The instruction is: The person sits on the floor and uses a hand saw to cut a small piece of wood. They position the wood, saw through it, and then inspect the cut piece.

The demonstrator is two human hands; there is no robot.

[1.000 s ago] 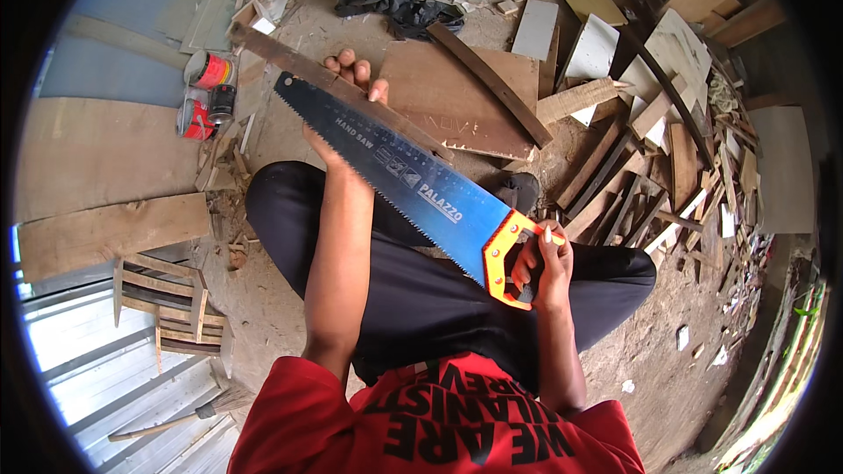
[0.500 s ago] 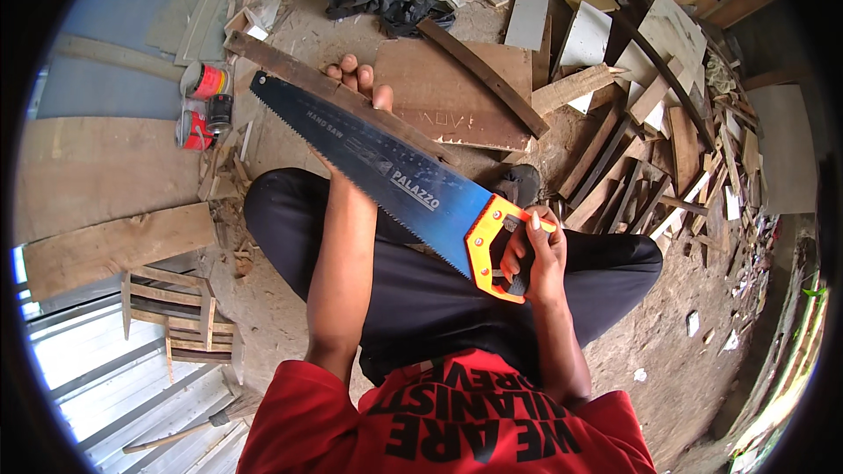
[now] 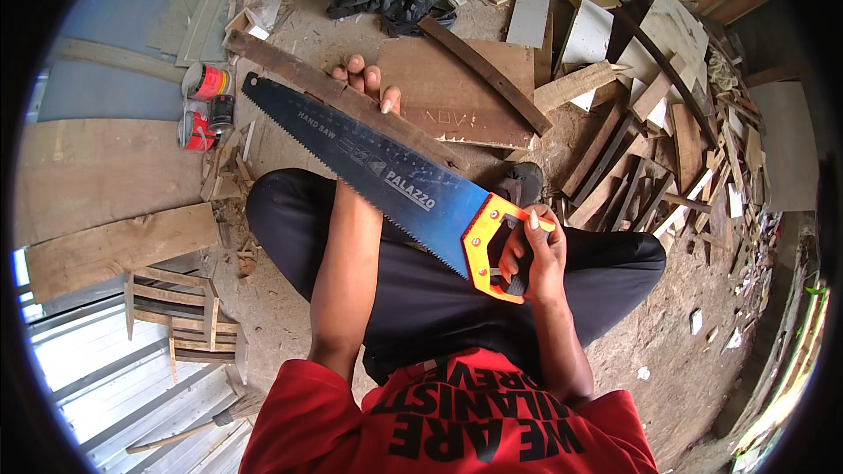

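With the slatted wooden frame (image 3: pixel 206 325) as reference, the dusty brown floor (image 3: pixel 667 369) extends rightward, a brown panel (image 3: pixel 105 167) and blue panel (image 3: pixel 118 92) are located beyond, and brightly lit metal sheeting (image 3: pixel 189 399) sits below.

The saw (image 3: pixel 399 189) has a glossy metal blade (image 3: pixel 364 158) and plastic handle (image 3: pixel 479 237); beside the saw, a rough, matt wooden strip (image 3: pixel 294 70).

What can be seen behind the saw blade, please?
Behind the saw blade are parts of the left hand, dark trousers and, it seems, a wooden strip. Fingers show past the strip; the palm is covered.
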